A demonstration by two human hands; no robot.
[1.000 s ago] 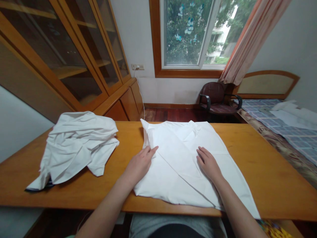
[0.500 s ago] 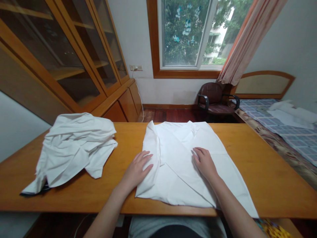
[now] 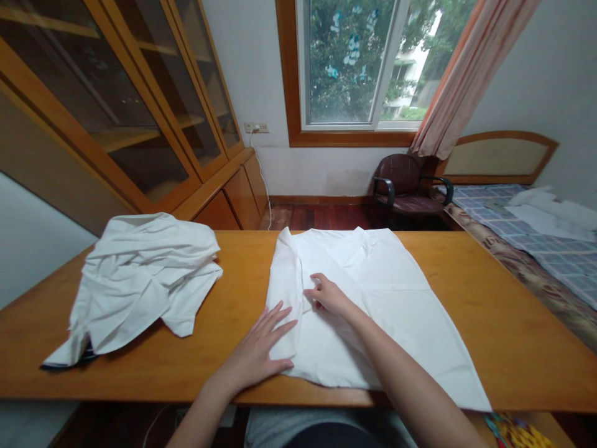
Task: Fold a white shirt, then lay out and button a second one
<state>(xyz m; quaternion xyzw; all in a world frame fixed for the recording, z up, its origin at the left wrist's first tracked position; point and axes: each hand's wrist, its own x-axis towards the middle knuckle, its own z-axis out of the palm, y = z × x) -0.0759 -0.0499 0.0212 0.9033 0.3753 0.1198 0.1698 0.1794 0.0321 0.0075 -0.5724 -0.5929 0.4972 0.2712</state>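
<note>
Now right hand [image 3: 329,295] has slid across, seemingly pinching a fold of the white shirt [image 3: 392,298]; left hand [image 3: 261,351], open, pins its edge.

Soft daylight enters through the window [image 3: 354,62] and lights the room evenly; below the window shadows stay faint. The picture is sharp, and straight lines bow far from the window.
</note>
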